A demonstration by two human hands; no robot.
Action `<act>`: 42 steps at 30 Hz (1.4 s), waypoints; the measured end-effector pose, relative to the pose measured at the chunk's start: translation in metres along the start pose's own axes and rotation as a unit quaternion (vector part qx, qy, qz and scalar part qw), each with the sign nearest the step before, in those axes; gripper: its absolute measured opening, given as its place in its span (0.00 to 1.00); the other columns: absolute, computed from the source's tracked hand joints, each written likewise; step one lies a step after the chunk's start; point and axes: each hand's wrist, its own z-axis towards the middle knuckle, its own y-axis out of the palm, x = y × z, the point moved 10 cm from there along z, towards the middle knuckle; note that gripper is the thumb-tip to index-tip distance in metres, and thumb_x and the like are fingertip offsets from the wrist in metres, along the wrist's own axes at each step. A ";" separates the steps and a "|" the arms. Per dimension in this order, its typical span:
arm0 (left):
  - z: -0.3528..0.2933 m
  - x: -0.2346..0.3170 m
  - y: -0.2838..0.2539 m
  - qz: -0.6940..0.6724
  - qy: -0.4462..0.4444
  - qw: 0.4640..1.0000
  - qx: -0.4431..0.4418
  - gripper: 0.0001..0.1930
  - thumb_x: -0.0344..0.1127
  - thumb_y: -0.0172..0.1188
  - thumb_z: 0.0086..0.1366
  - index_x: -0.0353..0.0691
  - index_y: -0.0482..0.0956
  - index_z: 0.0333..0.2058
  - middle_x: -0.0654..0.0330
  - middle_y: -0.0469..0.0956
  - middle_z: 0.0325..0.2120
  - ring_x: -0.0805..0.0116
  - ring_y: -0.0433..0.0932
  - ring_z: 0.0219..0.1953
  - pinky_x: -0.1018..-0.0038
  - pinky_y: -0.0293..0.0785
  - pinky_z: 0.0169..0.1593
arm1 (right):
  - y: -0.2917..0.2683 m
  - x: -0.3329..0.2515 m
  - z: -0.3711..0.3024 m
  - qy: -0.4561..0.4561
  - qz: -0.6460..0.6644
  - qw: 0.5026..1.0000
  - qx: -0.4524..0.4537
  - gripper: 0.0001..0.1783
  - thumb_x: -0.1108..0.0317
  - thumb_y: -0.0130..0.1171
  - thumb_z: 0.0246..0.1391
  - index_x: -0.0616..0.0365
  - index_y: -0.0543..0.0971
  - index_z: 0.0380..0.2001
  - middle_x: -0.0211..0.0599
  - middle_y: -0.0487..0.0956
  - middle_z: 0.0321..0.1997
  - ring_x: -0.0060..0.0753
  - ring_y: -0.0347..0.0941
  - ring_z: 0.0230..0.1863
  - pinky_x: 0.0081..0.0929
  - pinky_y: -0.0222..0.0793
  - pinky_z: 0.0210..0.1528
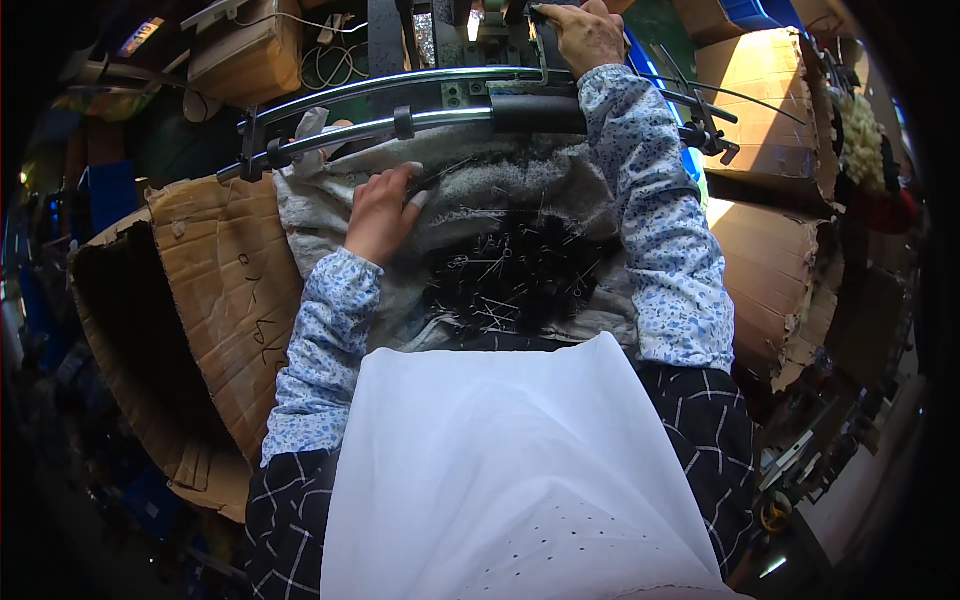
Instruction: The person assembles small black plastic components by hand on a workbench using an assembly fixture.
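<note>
My left hand point(382, 212) is over a grey, stained cloth point(330, 205), its thumb and forefinger apart and the other fingers loosely bent. No object shows clearly in it. Several thin metal pins point(497, 316), some with looped ends, lie scattered on the dark, soiled middle of the cloth. At the top, my right hand point(588, 38) is closed at the side of a dark metal machine point(500, 55). Its fingers bend around a part there that I cannot make out. Both forearms wear blue-and-white patterned sleeves.
Curved chrome rails point(440, 119) with a black padded section point(540, 114) cross between me and the machine. An open cardboard box point(215, 300) stands on the left, other cardboard boxes point(755, 270) on the right. A white apron point(500, 440) covers my lap.
</note>
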 end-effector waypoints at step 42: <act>-0.010 0.036 -0.089 -0.335 0.113 0.931 0.094 0.20 0.17 0.53 0.44 0.36 0.66 0.39 0.58 0.66 0.38 0.70 0.70 0.37 0.75 0.69 0.43 | 0.007 0.053 0.008 0.016 -0.127 0.979 -0.158 0.09 0.59 0.49 0.47 0.41 0.79 0.28 0.27 0.76 0.29 0.34 0.66 0.42 0.36 0.58 0.43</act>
